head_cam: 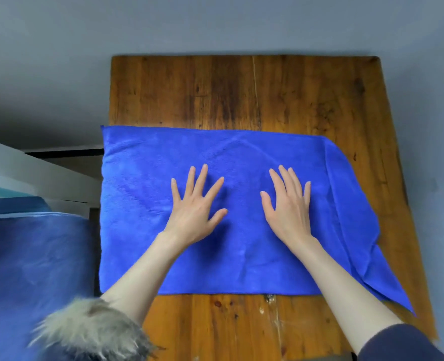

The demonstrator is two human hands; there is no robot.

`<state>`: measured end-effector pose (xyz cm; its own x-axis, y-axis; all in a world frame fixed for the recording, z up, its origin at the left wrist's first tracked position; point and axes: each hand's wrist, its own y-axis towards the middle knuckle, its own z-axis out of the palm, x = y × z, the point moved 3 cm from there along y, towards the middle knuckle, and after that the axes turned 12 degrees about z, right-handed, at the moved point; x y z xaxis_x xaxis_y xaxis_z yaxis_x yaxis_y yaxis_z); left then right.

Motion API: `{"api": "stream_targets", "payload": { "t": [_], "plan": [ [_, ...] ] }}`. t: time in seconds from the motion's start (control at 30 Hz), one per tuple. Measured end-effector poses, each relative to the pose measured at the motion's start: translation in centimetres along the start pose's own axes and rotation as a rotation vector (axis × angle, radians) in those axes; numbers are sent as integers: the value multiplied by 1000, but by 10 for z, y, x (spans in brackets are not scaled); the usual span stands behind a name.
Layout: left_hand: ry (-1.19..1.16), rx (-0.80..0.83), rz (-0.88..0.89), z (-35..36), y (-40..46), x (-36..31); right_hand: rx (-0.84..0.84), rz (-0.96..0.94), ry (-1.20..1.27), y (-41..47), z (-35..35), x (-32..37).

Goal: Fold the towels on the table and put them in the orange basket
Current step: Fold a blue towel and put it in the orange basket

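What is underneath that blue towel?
The blue towel lies on a wooden table, whose bare boards show beyond and in front of it. Both hands, left hand and right hand, rest flat on top. Anything beneath the cloth is hidden.

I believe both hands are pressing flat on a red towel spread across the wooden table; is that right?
Not quite: the towel is blue, not red, as the head view shows. The left hand and right hand do rest flat on it, spread across the wooden table.
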<state>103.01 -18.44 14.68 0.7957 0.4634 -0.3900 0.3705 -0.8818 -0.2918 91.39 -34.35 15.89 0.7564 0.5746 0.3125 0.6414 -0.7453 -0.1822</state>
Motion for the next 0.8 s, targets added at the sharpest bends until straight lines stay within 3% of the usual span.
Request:
{"api": "stream_targets", "payload": {
  "t": [0.17,0.37,0.53,0.67,0.8],
  "plan": [
    [43,10,91,24,33,-82,-32,121,-45,-9,-36,-94],
    [78,49,158,52,76,-161,139,122,-223,-27,-38,-182],
    [94,207,32,62,100,-173,164,59,-311,7,-46,-220],
    [63,231,-35,58,106,-177,142,45,-312,43,-59,-238],
    [29,250,-81,55,109,-179,9,219,-78,69,-74,-244]
  ]
}}
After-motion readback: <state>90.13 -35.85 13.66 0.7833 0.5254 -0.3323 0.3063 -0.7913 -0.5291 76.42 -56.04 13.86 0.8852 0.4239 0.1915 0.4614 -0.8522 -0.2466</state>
